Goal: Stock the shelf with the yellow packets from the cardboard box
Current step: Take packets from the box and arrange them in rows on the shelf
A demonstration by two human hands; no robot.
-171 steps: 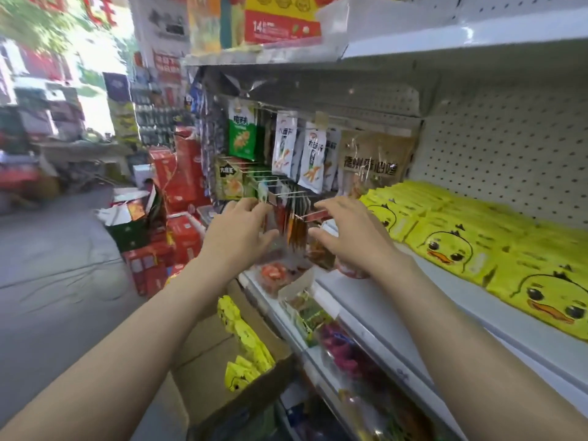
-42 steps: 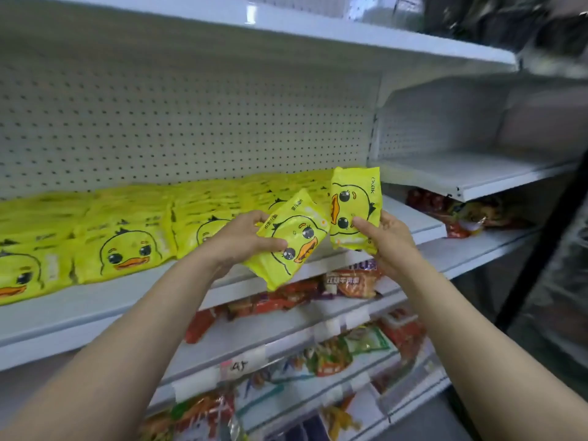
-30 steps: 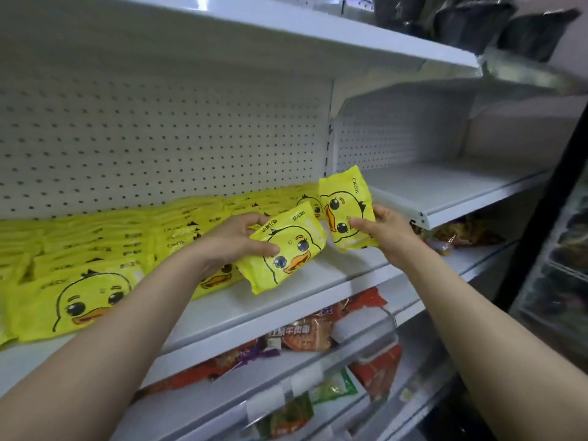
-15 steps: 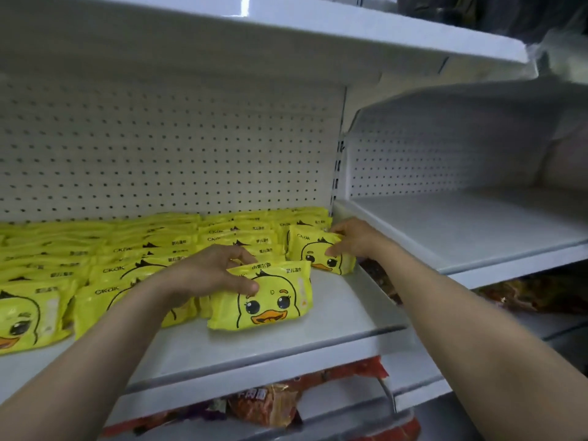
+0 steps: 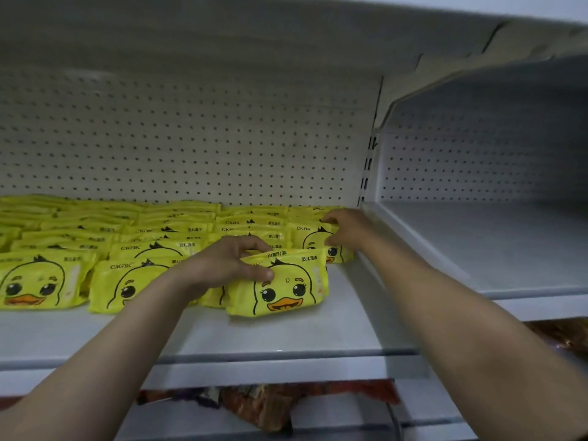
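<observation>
We are placing: our left hand [image 5: 227,265] grips a yellow duck-print plastic packet [image 5: 280,289] on the white metal shelf [image 5: 343,326], its fingers curled over the top edge. Our right hand [image 5: 345,230] pinches another packet [image 5: 313,241] at the row's end. Next, we judge, both let go.

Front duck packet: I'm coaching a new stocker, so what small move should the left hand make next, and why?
Probably let go and draw back. The left hand grips the front packet, which already lies on the shelf facing out, in line with the front row. The right hand pinches another packet behind it.
</observation>
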